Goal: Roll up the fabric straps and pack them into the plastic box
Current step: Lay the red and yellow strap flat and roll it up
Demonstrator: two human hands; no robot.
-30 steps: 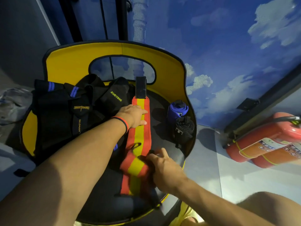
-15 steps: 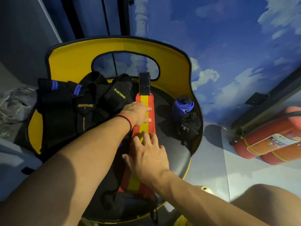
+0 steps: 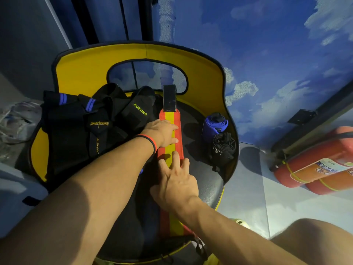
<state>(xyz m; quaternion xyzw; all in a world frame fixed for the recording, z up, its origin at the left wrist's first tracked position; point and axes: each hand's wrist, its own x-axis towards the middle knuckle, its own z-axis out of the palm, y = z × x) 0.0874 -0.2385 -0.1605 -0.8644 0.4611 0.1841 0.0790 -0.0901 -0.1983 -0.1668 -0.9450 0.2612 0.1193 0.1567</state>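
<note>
hands flat on one striped strap (image 3: 169, 119) (left hand (image 3: 163, 132), right hand (image 3: 176, 181)), one blue roll (image 3: 214, 124), one black roll (image 3: 223, 148)

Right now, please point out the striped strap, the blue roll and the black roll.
striped strap (image 3: 169, 117), head view, yellow middle stripe.
blue roll (image 3: 214, 125), head view, outer wrap.
black roll (image 3: 224, 145), head view, coiled end.

So the right hand (image 3: 176, 183) let go of that bunched fold low in the frame and slid up toward the middle, now pressing flat, fingers spread, on the red-and-yellow strap (image 3: 170, 224) (its loop got smoothed out straight).
</note>
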